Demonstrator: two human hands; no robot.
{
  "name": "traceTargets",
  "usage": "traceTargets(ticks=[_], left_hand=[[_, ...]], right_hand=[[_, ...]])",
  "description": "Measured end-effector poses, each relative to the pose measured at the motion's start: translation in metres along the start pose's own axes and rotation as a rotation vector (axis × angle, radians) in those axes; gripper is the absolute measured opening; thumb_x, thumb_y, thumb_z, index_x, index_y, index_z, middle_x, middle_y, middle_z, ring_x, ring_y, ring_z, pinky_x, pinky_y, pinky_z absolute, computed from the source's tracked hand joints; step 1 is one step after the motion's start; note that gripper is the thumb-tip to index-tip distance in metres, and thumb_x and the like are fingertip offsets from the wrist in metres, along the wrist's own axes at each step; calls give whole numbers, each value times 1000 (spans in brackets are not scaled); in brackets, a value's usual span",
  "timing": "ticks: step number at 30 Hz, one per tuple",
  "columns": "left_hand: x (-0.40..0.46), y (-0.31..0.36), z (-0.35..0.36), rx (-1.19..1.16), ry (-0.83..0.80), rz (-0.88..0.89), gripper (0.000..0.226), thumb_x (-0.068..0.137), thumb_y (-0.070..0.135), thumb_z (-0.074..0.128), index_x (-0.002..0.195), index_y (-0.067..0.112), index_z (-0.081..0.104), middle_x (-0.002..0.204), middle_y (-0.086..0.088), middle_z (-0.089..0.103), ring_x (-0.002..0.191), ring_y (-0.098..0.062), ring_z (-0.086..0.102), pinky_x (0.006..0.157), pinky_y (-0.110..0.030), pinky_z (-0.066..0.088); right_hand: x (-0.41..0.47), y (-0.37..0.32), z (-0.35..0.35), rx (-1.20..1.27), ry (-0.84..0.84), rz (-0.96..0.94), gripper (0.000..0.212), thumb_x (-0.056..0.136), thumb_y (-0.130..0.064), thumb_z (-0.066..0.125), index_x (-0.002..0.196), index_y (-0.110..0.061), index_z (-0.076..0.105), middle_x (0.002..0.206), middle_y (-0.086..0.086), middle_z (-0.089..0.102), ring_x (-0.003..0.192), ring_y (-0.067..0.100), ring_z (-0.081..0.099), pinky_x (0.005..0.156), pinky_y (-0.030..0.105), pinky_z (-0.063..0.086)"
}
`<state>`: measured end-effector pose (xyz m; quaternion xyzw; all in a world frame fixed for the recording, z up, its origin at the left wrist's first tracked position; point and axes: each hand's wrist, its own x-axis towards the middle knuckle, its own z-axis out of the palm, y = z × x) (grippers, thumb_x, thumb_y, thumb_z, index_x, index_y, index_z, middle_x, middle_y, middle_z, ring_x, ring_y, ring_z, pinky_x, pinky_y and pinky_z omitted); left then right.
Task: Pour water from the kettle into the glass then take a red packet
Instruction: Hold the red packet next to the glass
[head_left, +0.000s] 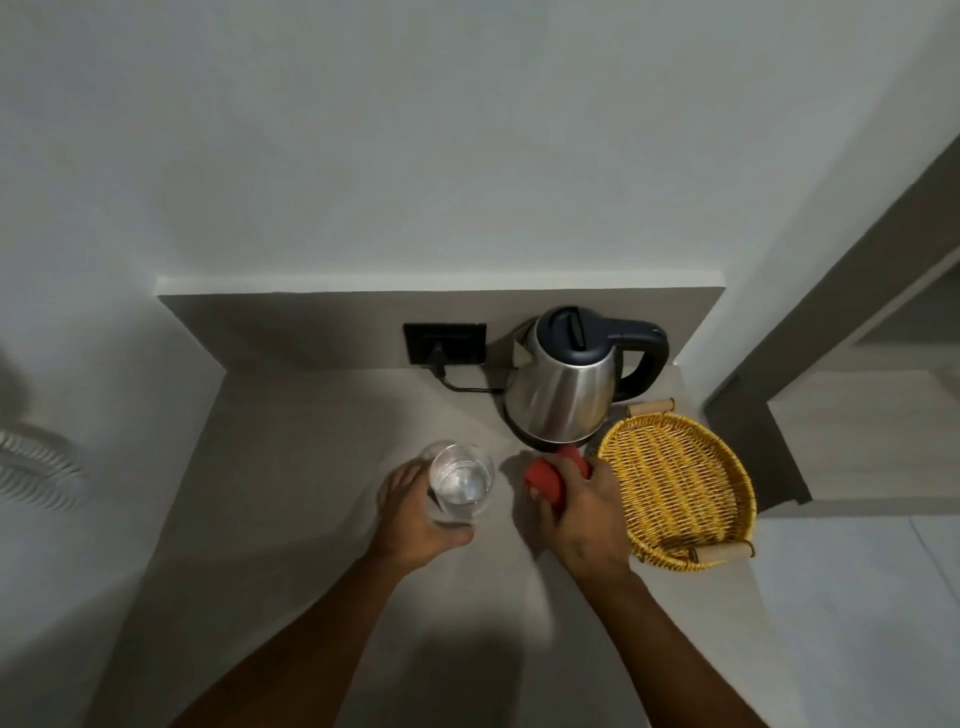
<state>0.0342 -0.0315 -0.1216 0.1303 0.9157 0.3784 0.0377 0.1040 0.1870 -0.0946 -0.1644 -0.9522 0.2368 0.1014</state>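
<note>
The right hand (582, 506) was closed around the red packet (545, 480), held just off the surface (311, 519) between the glass (461, 480) and the wicker basket (680, 483) near the right edge. The left hand (415, 514) was wrapped around the glass, which held water, toward the middle of the surface. The kettle (566, 384) stood upright on its base in the back right corner, by the wall socket (445, 343). The take would go best with a firm pinch on the packet, lifted clear of the kettle, while the glass was kept level.
</note>
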Motion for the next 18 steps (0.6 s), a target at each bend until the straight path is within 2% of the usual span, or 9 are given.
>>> traceTargets(ticks=[2, 4, 8, 10, 13, 16, 18], left_hand=[[2, -1, 3, 6, 9, -42, 93, 37, 39, 101, 120, 17, 67, 117, -4, 72, 112, -27, 66, 100, -47, 51], [4, 0, 8, 5, 22, -80, 92, 38, 39, 102, 120, 17, 68, 118, -5, 72, 113, -28, 66, 101, -48, 51], [3, 0, 13, -5, 41, -132, 91, 33, 43, 104, 113, 18, 69, 114, -4, 71, 112, -29, 64, 99, -42, 49], [4, -1, 15, -12, 45, -146, 91, 31, 43, 104, 110, 18, 70, 113, -4, 71, 111, -29, 64, 96, -38, 47], [3, -3, 18, 19, 23, -153, 92, 31, 47, 103, 111, 18, 69, 115, -4, 70, 114, -30, 62, 98, -37, 45], [3, -3, 17, 60, -22, -145, 107, 29, 52, 101, 123, 18, 63, 127, -5, 63, 125, -30, 55, 108, -40, 39], [0, 1, 9, 19, -78, -60, 118, 28, 59, 98, 133, 27, 56, 132, 4, 60, 128, -21, 53, 111, -41, 40]], right_hand=[[13, 14, -17, 4, 109, 89, 55, 80, -52, 62, 129, -36, 43, 123, 9, 46, 109, 26, 45, 88, 41, 49], [29, 31, -30, -16, 146, 205, 57, 80, -53, 62, 129, -34, 43, 125, 11, 47, 111, 30, 45, 90, 48, 47], [47, 65, -26, -130, -18, 358, 59, 83, -58, 55, 132, -29, 42, 133, 16, 45, 119, 37, 42, 97, 56, 39], [46, 74, -14, -175, -116, 381, 61, 86, -58, 50, 137, -29, 37, 142, 16, 37, 128, 39, 34, 104, 58, 32], [45, 81, -2, -166, -140, 365, 61, 88, -57, 47, 140, -30, 31, 148, 15, 30, 133, 40, 26, 107, 60, 25], [45, 79, -10, -139, -169, 364, 65, 87, -59, 46, 142, -30, 29, 153, 15, 24, 137, 41, 20, 109, 60, 19], [44, 79, -17, -130, -170, 333, 68, 86, -61, 44, 144, -28, 27, 155, 16, 21, 140, 41, 15, 111, 58, 14]])
